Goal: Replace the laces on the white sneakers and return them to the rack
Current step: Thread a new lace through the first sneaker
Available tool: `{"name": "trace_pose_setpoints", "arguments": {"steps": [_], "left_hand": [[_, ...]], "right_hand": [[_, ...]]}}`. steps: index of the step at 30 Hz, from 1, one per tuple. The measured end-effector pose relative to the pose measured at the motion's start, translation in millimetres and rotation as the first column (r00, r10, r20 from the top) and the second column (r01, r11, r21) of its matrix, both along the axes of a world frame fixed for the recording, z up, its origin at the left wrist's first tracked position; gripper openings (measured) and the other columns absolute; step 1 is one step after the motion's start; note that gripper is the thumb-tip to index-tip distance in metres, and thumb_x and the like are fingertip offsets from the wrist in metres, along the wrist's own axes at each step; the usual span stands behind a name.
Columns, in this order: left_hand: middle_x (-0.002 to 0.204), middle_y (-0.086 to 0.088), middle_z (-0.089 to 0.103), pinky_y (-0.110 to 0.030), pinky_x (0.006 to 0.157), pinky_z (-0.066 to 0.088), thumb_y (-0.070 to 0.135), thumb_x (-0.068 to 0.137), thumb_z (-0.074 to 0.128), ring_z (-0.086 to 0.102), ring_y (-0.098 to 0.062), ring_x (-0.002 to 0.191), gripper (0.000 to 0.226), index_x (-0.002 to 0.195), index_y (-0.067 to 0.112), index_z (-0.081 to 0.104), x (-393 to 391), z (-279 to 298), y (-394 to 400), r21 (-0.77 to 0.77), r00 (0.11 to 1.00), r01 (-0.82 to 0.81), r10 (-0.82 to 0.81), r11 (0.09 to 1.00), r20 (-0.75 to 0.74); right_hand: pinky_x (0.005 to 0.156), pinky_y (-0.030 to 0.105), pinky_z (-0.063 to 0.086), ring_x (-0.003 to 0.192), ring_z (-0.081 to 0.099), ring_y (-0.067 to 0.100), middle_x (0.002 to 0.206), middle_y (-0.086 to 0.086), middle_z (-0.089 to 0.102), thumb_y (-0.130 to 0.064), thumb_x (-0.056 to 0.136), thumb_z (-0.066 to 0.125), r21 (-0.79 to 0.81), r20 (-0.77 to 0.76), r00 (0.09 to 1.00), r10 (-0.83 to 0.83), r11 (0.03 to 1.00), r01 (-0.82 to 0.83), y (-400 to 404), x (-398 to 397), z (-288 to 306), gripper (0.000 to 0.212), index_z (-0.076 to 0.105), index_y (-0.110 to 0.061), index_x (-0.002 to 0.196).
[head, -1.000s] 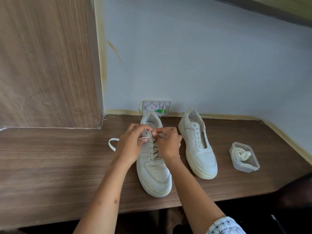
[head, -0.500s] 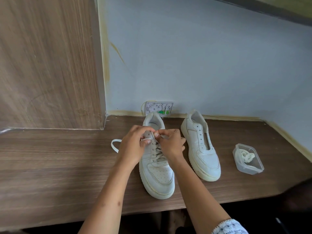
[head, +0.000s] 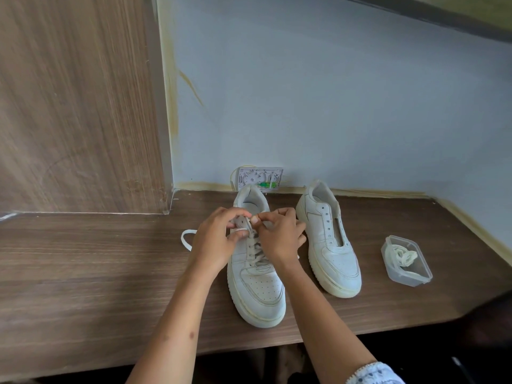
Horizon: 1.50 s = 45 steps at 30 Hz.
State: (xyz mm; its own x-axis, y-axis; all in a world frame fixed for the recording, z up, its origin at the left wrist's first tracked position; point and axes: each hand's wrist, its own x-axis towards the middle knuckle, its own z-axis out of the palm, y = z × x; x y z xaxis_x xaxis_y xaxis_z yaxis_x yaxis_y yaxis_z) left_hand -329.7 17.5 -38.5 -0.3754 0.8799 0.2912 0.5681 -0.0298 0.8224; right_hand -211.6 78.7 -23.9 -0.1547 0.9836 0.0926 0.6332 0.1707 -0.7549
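Two white sneakers stand on the wooden table [head: 83, 273], toes toward me. The left sneaker [head: 257, 286] is laced up most of its tongue. My left hand [head: 214, 242] pinches the sneaker's upper eyelet flap, and my right hand [head: 279, 236] pinches the lace [head: 256, 250] at the top eyelets. A loose loop of that lace [head: 186, 241] lies on the table left of my left hand. The right sneaker [head: 331, 245] has bare eyelets and no lace.
A clear plastic container [head: 406, 261] holding a coiled white lace sits at the right. A small white wall box [head: 260, 178] with a green part is behind the left sneaker. A wooden panel [head: 77, 106] rises at the left, and the table's front edge is near me.
Both hands stay at the top eyelets of the left sneaker, with only small finger movements on the lace. The view has shifted slightly.
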Motion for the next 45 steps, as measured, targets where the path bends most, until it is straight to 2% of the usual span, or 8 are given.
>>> {"name": "trace_pose_setpoints", "arguments": {"steps": [7, 12, 17, 20, 24, 30, 36, 45], "left_hand": [[0.104, 0.008, 0.065, -0.015, 0.072, 0.046, 0.012, 0.077, 0.078, 0.065, -0.004, 0.089, 0.032, 0.101, 0.031, 0.068, 0, 0, -1, 0.027, 0.998, -0.023, 0.022, 0.999, 0.059], [0.103, 0.01, 0.065, -0.009, 0.067, 0.043, 0.011, 0.077, 0.078, 0.065, -0.003, 0.088, 0.029, 0.093, 0.031, 0.065, 0, 1, 0, 0.02, 0.999, -0.013, 0.013, 1.0, 0.033], [0.095, 0.004, 0.07, -0.008, 0.065, 0.047, 0.007, 0.074, 0.081, 0.067, 0.006, 0.079, 0.028, 0.083, 0.024, 0.06, -5, -4, 1, 0.03, 0.997, -0.014, 0.012, 0.999, 0.071], [0.085, 0.005, 0.071, -0.02, 0.082, 0.052, 0.012, 0.074, 0.081, 0.07, -0.001, 0.078, 0.034, 0.068, 0.028, 0.051, -7, -10, 2, 0.049, 0.991, -0.048, 0.041, 0.998, 0.129], [0.068, -0.008, 0.07, -0.029, 0.117, 0.027, 0.022, 0.083, 0.072, 0.068, -0.023, 0.066, 0.045, 0.057, 0.035, 0.037, -12, -23, 6, 0.081, 0.995, -0.086, 0.081, 0.993, 0.058], [0.082, 0.008, 0.069, -0.017, 0.078, 0.048, 0.037, 0.081, 0.076, 0.064, -0.001, 0.079, 0.017, 0.083, 0.024, 0.065, 2, -4, 0, 0.045, 0.968, -0.12, 0.106, 0.992, 0.229], [0.063, 0.013, 0.067, -0.044, 0.117, 0.023, 0.032, 0.079, 0.076, 0.063, 0.002, 0.069, 0.019, 0.071, 0.016, 0.072, 14, -2, 5, 0.046, 0.966, -0.207, 0.197, 0.977, 0.165], [0.064, 0.006, 0.069, -0.062, 0.104, 0.035, 0.019, 0.087, 0.069, 0.062, -0.006, 0.066, 0.017, 0.072, 0.014, 0.075, 5, -10, 7, 0.064, 0.964, -0.166, 0.149, 0.984, 0.221]], "right_hand": [[0.104, 0.037, 0.033, 0.113, 0.029, 0.013, 0.102, -0.016, 0.038, -0.036, 0.086, 0.073, -0.112, -0.229, 0.973, 0.031, 0.992, -0.058, 0, 2, 1, 0.007, 0.071, -0.03, 0.084], [0.096, 0.034, 0.023, 0.106, 0.028, 0.014, 0.104, -0.011, 0.038, -0.036, 0.087, 0.071, 0.148, 0.043, 0.996, 0.078, 0.985, -0.083, 2, 4, 3, 0.008, 0.075, -0.031, 0.092], [0.095, 0.034, 0.023, 0.104, 0.026, 0.014, 0.107, -0.009, 0.039, -0.028, 0.089, 0.07, 0.245, 0.054, 0.995, 0.083, 0.965, -0.094, -7, -3, -1, 0.007, 0.076, -0.028, 0.092], [0.09, 0.032, 0.019, 0.105, 0.029, 0.015, 0.107, -0.009, 0.04, -0.026, 0.088, 0.07, 0.257, 0.045, 0.995, 0.093, 0.961, -0.101, -5, 0, -1, 0.007, 0.075, -0.029, 0.091], [0.092, 0.039, 0.026, 0.106, 0.036, 0.022, 0.105, -0.008, 0.044, -0.025, 0.086, 0.072, 0.36, 0.111, 0.994, -0.006, 0.932, -0.035, 2, 7, -1, 0.004, 0.075, -0.028, 0.088], [0.089, 0.033, 0.02, 0.103, 0.032, 0.017, 0.102, -0.011, 0.041, -0.02, 0.086, 0.071, 0.361, 0.088, 0.996, 0.031, 0.931, -0.061, 0, 6, -2, 0.01, 0.074, -0.029, 0.086], [0.088, 0.032, 0.02, 0.103, 0.031, 0.015, 0.102, -0.011, 0.042, -0.028, 0.087, 0.071, 0.329, 0.086, 0.996, 0.027, 0.943, -0.054, 0, 9, -2, 0.007, 0.074, -0.034, 0.088], [0.094, 0.032, 0.017, 0.109, 0.034, 0.021, 0.109, -0.01, 0.043, -0.031, 0.088, 0.067, 0.317, 0.165, 0.986, 0.012, 0.946, -0.065, -3, 5, -2, 0.007, 0.074, -0.031, 0.089]]}}
